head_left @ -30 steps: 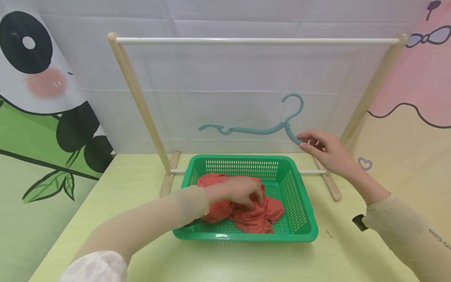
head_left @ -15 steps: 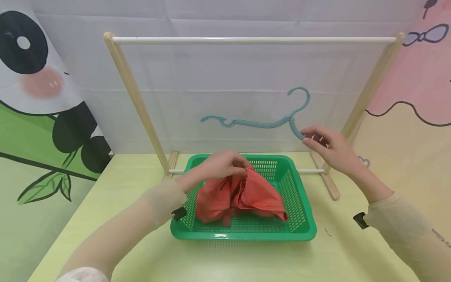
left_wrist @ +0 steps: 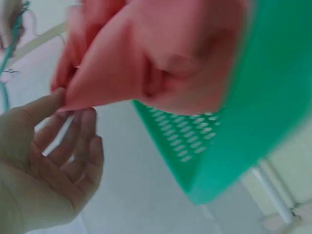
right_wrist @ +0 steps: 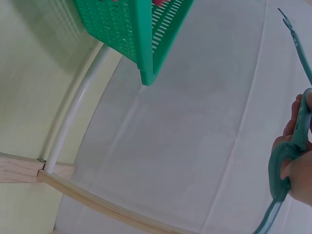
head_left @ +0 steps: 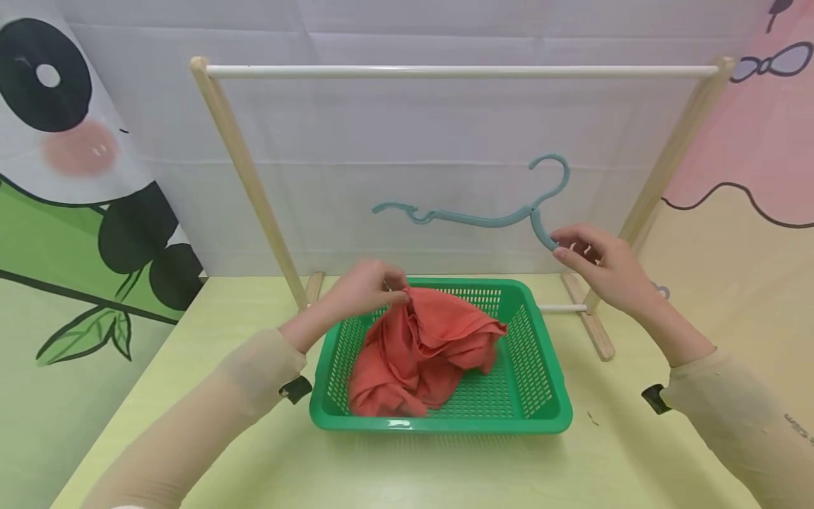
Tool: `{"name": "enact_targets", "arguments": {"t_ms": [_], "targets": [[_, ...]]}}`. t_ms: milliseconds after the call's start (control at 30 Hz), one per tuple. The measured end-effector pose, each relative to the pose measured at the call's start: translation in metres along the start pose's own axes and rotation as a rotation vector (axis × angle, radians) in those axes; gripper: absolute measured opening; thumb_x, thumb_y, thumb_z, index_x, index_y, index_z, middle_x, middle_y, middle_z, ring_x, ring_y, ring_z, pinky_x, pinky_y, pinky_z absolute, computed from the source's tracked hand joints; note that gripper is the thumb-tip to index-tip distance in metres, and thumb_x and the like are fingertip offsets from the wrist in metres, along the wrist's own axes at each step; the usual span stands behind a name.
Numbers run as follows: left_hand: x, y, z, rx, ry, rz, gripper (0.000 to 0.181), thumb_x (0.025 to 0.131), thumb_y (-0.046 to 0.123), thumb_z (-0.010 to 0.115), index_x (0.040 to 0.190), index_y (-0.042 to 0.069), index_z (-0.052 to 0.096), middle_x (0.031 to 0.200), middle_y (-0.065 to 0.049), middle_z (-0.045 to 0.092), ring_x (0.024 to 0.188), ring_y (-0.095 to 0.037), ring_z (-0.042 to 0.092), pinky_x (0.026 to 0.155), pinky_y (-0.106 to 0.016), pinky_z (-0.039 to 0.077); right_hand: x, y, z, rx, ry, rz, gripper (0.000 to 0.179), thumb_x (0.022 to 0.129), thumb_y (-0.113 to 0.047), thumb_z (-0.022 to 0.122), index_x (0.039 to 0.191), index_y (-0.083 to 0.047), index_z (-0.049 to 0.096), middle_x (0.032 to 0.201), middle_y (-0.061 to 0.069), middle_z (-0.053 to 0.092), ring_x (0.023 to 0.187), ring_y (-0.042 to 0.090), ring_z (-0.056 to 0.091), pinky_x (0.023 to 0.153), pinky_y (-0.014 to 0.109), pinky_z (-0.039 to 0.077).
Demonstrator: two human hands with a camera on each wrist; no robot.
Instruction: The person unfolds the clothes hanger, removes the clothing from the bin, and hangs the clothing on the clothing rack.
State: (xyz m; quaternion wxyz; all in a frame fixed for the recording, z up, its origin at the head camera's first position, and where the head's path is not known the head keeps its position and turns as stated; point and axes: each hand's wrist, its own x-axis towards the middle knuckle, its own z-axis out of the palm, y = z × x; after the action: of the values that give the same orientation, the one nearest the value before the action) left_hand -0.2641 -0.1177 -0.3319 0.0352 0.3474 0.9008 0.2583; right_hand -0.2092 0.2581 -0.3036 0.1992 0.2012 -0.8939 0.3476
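My left hand (head_left: 372, 288) pinches an edge of a crumpled red garment (head_left: 422, 353) between thumb and fingertips at the back left of the green basket (head_left: 439, 425). In the left wrist view, the garment (left_wrist: 114, 68) is drawn to a point at the thumb of the left hand (left_wrist: 58, 161). Most of the fabric hangs in folds down into the basket. To the right and higher up, my right hand (head_left: 600, 265) grips one arm of a blue-green hanger (head_left: 490, 222), its hook upward. Part of the hanger (right_wrist: 275, 170) loops past the right palm in the right wrist view.
A wooden rack with a white top bar (head_left: 458, 72) stands behind the basket, its left post (head_left: 248, 180) and right post (head_left: 674, 180) framing it. Its low white rod (head_left: 559, 308) passes behind the basket. A pale cloth backdrop (head_left: 407, 141) hangs behind the yellow table (head_left: 267, 452).
My left hand has risen out of the basket and moved left, pulling up the red garment's edge and spreading its folds. My right hand and the hanger have shifted slightly up and right.
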Motion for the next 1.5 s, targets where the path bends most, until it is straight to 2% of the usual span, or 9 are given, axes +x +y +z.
{"name": "enact_targets", "arguments": {"t_ms": [67, 200, 333, 467, 600, 833, 1100, 1333, 1500], "targets": [[-0.002, -0.006, 0.004, 0.072, -0.011, -0.046, 0.01, 0.093, 0.022, 0.069, 0.096, 0.016, 0.076, 0.094, -0.001, 0.075, 0.086, -0.016, 0.068, 0.074, -0.033, 0.054, -0.001, 0.0, 0.0, 0.004, -0.004, 0.0, 0.022, 0.098, -0.013, 0.061, 0.119, -0.01, 0.067, 0.086, -0.014, 0.058, 0.068, 0.007, 0.05, 0.06, 0.019, 0.041], [-0.007, -0.011, 0.007, 0.064, 0.034, -0.104, 0.02, 0.091, 0.023, 0.072, 0.108, 0.013, 0.072, 0.102, -0.005, 0.073, 0.092, -0.02, 0.069, 0.079, -0.036, 0.056, -0.002, 0.002, 0.001, 0.016, -0.014, 0.006, 0.023, 0.098, -0.013, 0.062, 0.12, -0.011, 0.066, 0.086, -0.014, 0.057, 0.067, 0.007, 0.049, 0.059, 0.019, 0.04], [-0.011, -0.004, 0.007, 0.044, 0.066, -0.028, 0.01, 0.089, 0.021, 0.075, 0.096, 0.017, 0.07, 0.093, 0.0, 0.071, 0.081, -0.015, 0.067, 0.073, -0.032, 0.055, -0.003, 0.002, 0.002, 0.017, -0.019, 0.008, 0.024, 0.097, -0.012, 0.063, 0.12, -0.011, 0.066, 0.086, -0.013, 0.057, 0.067, 0.007, 0.049, 0.059, 0.019, 0.04], [-0.015, 0.004, 0.011, 0.063, -0.063, 0.054, 0.005, 0.088, 0.019, 0.076, 0.089, 0.02, 0.071, 0.087, 0.004, 0.069, 0.075, -0.009, 0.062, 0.069, -0.026, 0.052, -0.003, 0.003, 0.003, 0.012, -0.017, 0.0, 0.023, 0.097, -0.012, 0.063, 0.12, -0.011, 0.067, 0.086, -0.013, 0.057, 0.066, 0.006, 0.049, 0.059, 0.018, 0.04], [-0.014, 0.006, 0.019, 0.137, -0.176, 0.043, 0.028, 0.089, 0.021, 0.075, 0.114, 0.015, 0.068, 0.112, -0.002, 0.066, 0.09, -0.012, 0.062, 0.078, -0.026, 0.052, -0.003, 0.003, 0.005, 0.011, -0.018, -0.015, 0.023, 0.097, -0.012, 0.063, 0.12, -0.011, 0.067, 0.086, -0.013, 0.058, 0.067, 0.006, 0.05, 0.059, 0.018, 0.04], [0.0, 0.002, 0.029, 0.223, -0.188, -0.036, 0.047, 0.089, 0.022, 0.075, 0.132, 0.013, 0.058, 0.122, -0.006, 0.058, 0.095, -0.017, 0.057, 0.081, -0.032, 0.051, -0.001, 0.001, 0.007, 0.018, -0.025, -0.016, 0.023, 0.097, -0.011, 0.063, 0.12, -0.011, 0.067, 0.086, -0.012, 0.059, 0.067, 0.006, 0.05, 0.059, 0.019, 0.041], [0.005, -0.006, 0.042, 0.306, -0.297, 0.051, 0.053, 0.086, 0.014, 0.076, 0.136, 0.015, 0.058, 0.128, -0.003, 0.064, 0.111, -0.022, 0.057, 0.092, -0.036, 0.052, -0.001, 0.002, 0.006, 0.03, -0.022, -0.015, 0.024, 0.096, -0.009, 0.063, 0.12, -0.01, 0.067, 0.086, -0.01, 0.058, 0.067, 0.006, 0.049, 0.059, 0.018, 0.04], [0.0, -0.006, 0.04, 0.281, -0.211, 0.062, 0.04, 0.092, 0.008, 0.068, 0.131, 0.017, 0.064, 0.11, -0.001, 0.07, 0.095, -0.018, 0.06, 0.081, -0.033, 0.052, -0.003, -0.001, 0.007, 0.039, -0.032, -0.005, 0.024, 0.097, -0.01, 0.062, 0.12, -0.011, 0.067, 0.088, -0.006, 0.061, 0.069, 0.006, 0.051, 0.061, 0.018, 0.041], [-0.003, -0.006, 0.028, 0.111, -0.093, 0.059, 0.031, 0.096, 0.017, 0.065, 0.126, 0.015, 0.06, 0.107, -0.001, 0.07, 0.095, -0.015, 0.065, 0.083, -0.031, 0.054, -0.003, -0.003, 0.006, 0.048, -0.026, -0.014, 0.024, 0.097, -0.009, 0.062, 0.12, -0.01, 0.067, 0.087, -0.01, 0.06, 0.068, 0.007, 0.051, 0.061, 0.018, 0.041]]}}
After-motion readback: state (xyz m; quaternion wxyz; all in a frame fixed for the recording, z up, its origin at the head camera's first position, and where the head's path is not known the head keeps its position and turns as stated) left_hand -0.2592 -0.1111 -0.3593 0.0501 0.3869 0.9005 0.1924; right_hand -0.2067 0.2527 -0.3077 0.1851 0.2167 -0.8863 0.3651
